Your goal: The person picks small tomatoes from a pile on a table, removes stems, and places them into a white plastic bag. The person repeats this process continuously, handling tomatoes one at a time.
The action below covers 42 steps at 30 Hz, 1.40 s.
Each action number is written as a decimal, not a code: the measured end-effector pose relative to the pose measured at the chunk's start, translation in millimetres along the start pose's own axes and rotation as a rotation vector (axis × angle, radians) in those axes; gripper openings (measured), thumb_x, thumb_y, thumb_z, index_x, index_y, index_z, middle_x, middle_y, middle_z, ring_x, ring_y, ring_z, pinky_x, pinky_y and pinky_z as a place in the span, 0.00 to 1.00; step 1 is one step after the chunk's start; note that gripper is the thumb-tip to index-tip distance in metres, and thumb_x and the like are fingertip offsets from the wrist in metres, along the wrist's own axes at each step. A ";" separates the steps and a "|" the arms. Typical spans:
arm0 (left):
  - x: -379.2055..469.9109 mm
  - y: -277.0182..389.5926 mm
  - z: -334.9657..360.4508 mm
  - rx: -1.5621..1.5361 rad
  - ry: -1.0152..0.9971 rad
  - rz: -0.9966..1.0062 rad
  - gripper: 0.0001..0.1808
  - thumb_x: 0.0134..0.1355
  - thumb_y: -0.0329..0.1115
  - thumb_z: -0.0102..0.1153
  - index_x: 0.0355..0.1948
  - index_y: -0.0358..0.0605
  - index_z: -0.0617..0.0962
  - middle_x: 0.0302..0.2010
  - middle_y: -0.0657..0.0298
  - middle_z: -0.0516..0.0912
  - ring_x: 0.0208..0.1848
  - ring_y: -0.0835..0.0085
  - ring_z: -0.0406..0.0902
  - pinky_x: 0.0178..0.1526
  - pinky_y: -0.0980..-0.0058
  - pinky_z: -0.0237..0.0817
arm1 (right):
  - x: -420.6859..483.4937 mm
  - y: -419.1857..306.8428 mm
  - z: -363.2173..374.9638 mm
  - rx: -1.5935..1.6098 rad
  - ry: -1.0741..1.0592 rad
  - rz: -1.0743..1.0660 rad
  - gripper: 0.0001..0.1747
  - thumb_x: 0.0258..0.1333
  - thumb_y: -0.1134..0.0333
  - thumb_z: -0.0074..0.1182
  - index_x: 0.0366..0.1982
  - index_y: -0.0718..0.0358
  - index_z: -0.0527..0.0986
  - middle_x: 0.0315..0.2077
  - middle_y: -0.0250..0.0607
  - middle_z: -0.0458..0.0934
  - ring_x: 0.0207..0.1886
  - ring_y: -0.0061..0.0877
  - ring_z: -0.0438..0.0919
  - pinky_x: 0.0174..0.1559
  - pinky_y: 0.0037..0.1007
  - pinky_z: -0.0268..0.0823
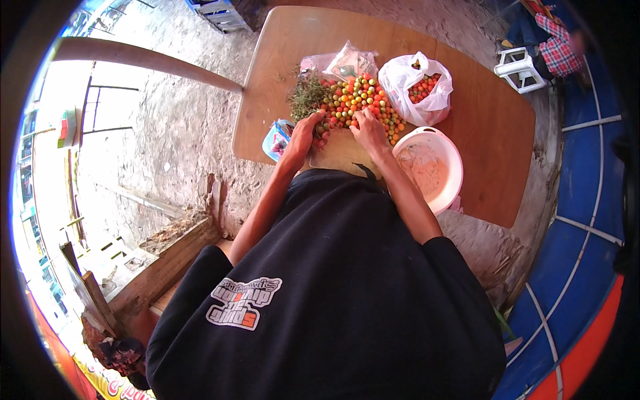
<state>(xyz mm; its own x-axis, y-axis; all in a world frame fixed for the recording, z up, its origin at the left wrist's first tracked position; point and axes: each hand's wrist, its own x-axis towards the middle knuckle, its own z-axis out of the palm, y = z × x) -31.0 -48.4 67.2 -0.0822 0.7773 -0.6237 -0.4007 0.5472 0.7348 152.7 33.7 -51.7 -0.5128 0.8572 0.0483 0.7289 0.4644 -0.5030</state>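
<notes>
A heap of cherry tomatoes (352, 95), red, orange and green, lies loose on a brown wooden table (480, 165). Among its near tomatoes are the fingertips of my right hand (371, 132); whether they pinch one is hidden. My left hand (303, 134) reaches to the near edge of a pile of green stems (306, 97), beside some darker red small produce (320, 139). Its fingers are bent, and I cannot tell if they grip anything. A wooden cutting board (340, 150) lies between my forearms, close to my body.
Right of the heap stands a white plastic bag (432, 112) of red tomatoes. A pale basin (456, 175) with cloudy orange liquid sits by my right forearm. Left are a blue-and-clear packet (276, 142) and, farther back, plastic wrapping (352, 62). A person (557, 47) is beyond a white stool (520, 70).
</notes>
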 end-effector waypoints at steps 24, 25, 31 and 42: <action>10.9 -16.1 -1.1 0.861 -0.209 0.348 0.14 0.64 0.37 0.51 0.35 0.38 0.83 0.25 0.60 0.80 0.28 0.74 0.76 0.33 0.72 0.64 | -13.7 -61.1 -85.5 1.133 -0.248 0.208 0.14 0.55 0.63 0.63 0.37 0.67 0.82 0.31 0.32 0.82 0.35 0.15 0.77 0.39 0.20 0.69; 11.5 -18.6 -3.4 0.869 -0.221 0.323 0.14 0.64 0.36 0.51 0.35 0.38 0.83 0.26 0.59 0.80 0.29 0.73 0.76 0.34 0.72 0.65 | -15.2 -59.2 -81.5 1.124 -0.253 0.204 0.13 0.54 0.64 0.63 0.37 0.67 0.82 0.31 0.32 0.82 0.35 0.14 0.77 0.39 0.20 0.69; 13.4 -21.4 -10.5 1.118 -0.411 0.605 0.15 0.64 0.38 0.52 0.32 0.37 0.83 0.24 0.61 0.79 0.27 0.75 0.75 0.32 0.74 0.64 | -15.7 -27.4 -56.3 0.877 -0.055 0.280 0.10 0.53 0.68 0.63 0.36 0.67 0.82 0.30 0.34 0.82 0.34 0.18 0.79 0.40 0.22 0.70; -2.9 -14.5 5.1 0.473 -0.142 0.012 0.23 0.70 0.48 0.48 0.35 0.40 0.84 0.20 0.69 0.76 0.20 0.83 0.66 0.25 0.82 0.58 | 17.0 2.5 -10.2 0.172 0.054 0.070 0.15 0.52 0.65 0.60 0.42 0.61 0.78 0.39 0.44 0.79 0.41 0.41 0.79 0.43 0.38 0.72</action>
<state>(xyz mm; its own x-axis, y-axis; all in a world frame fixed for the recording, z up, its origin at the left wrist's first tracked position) -20.3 -57.1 59.7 0.0542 0.8008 -0.5965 0.0600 0.5937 0.8025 150.4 51.6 -43.3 -0.4345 0.8992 0.0520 0.6713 0.3618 -0.6468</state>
